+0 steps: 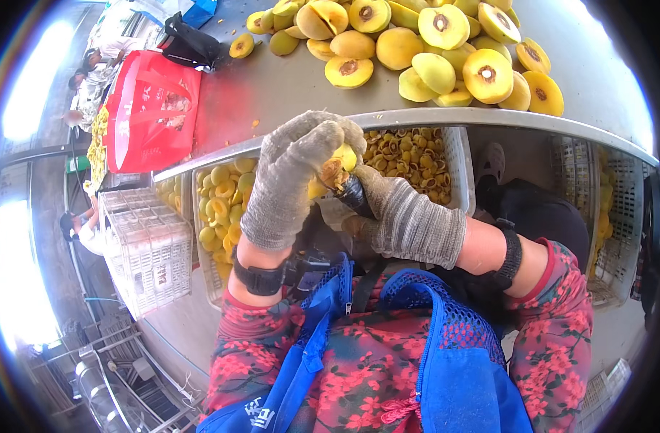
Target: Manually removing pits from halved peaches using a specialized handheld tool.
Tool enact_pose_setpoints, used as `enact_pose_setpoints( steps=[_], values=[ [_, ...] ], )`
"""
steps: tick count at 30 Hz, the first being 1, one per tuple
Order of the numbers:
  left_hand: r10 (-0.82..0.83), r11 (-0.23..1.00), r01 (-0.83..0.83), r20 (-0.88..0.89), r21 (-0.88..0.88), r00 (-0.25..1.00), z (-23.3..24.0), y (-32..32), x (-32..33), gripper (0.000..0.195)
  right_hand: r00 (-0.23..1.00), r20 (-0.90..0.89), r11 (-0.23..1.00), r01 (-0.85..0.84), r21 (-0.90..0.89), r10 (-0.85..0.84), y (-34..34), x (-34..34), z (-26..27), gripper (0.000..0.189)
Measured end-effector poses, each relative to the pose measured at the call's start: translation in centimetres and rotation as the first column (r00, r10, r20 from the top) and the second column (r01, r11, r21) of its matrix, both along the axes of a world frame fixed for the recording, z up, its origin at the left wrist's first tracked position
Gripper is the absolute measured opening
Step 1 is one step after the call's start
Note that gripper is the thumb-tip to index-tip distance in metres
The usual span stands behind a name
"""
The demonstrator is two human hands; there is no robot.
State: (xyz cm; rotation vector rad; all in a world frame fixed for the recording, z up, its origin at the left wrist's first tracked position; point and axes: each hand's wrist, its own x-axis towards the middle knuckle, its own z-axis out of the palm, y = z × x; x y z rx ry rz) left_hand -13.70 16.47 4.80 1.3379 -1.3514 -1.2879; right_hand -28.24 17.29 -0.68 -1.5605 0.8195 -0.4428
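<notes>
My left hand (303, 173), in a grey knit glove, grips a yellow peach half (345, 157) above the gap before the metal table's edge. My right hand (411, 216), gloved alike, is closed around the black-wrapped handle of a hand tool (357, 197). The tool's working end meets the peach half, where brown pit matter shows; its tip is hidden. Just beyond my hands, a heap of halved yellow peaches (443, 54) lies on the table, several with pits showing.
Below the table edge stand a crate of peach halves (219, 197) and a crate of brownish-yellow scraps (411, 157). A red bag (151, 113) and a black bag (189, 43) sit on the table's left. White crates (146, 243) stand at left. Other people (86, 227) work further left.
</notes>
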Motion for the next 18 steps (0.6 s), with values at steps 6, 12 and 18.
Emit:
enact_pose_setpoints(
  steps=[6,12,18],
  values=[
    [-0.152,0.983,0.137,0.121,0.122,0.981,1.6,-0.9,0.5,0.036,1.0,0.0,0.999,-0.018,0.028,0.018,0.3,0.4,-0.3,0.053],
    [-0.295,0.954,0.299,0.26,0.026,0.919,1.0,-1.6,1.4,0.04,0.956,0.291,0.971,-0.093,0.222,0.025,0.0,0.7,-0.6,0.042],
    [-0.097,0.995,0.092,-0.289,-0.03,0.952,-0.1,-0.4,1.9,0.043,0.93,0.342,0.733,-0.328,0.596,0.138,-1.2,-0.3,2.0,0.032]
  ],
)
